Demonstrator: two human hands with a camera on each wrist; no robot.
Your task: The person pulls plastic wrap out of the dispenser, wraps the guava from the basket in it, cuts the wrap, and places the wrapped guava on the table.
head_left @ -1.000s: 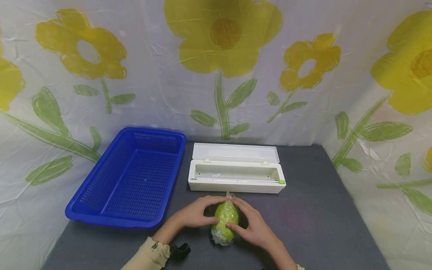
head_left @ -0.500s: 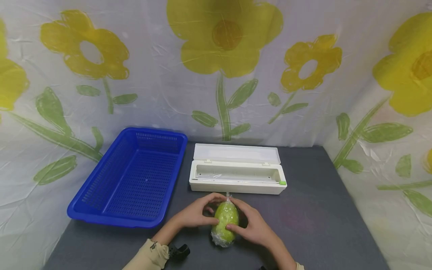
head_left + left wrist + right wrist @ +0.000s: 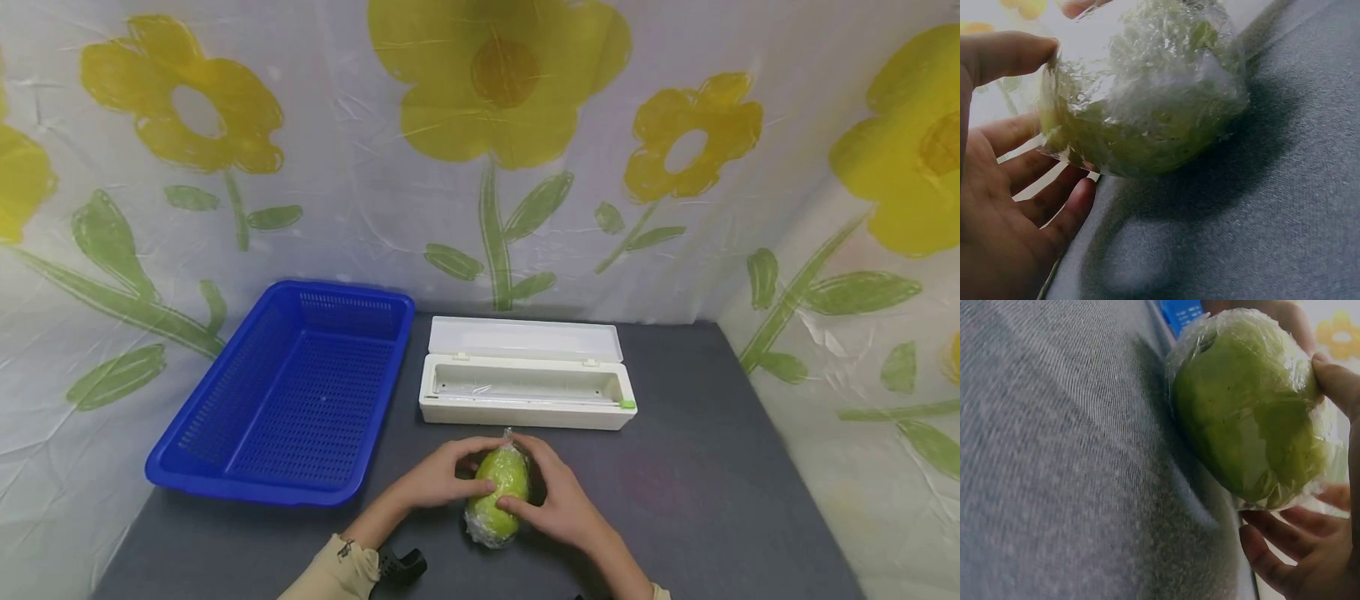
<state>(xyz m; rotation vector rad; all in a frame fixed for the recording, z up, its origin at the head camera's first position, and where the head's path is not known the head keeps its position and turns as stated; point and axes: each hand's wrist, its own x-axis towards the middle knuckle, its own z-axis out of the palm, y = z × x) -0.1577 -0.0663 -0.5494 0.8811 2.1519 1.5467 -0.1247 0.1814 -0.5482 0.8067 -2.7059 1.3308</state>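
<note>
An oval green fruit (image 3: 501, 487) wrapped in clear cling film is between my two hands, close over the dark table. My left hand (image 3: 438, 477) holds its left side, thumb on top and fingers round the far end. From the right, my right hand (image 3: 558, 496) grips it the same way, its thumb pressing the upper side. A twist of film (image 3: 508, 433) sticks out at the far end, by both hands' fingertips. Crumpled film gathers at the near end of the fruit (image 3: 1147, 94) in the left wrist view. The right wrist view shows smooth green skin under the film.
Behind the hands stands a white cling film dispenser (image 3: 525, 414), its lid (image 3: 525, 339) raised, with a green slider (image 3: 627, 404) at its right end. A blue plastic basket (image 3: 360, 450) is on the left. A flower-printed curtain (image 3: 337, 208) borders the grey table (image 3: 705, 467).
The near end of the fruit has shifted slightly left, so it now leans a little. My left thumb has moved further onto its top. The right hand keeps its hold.
</note>
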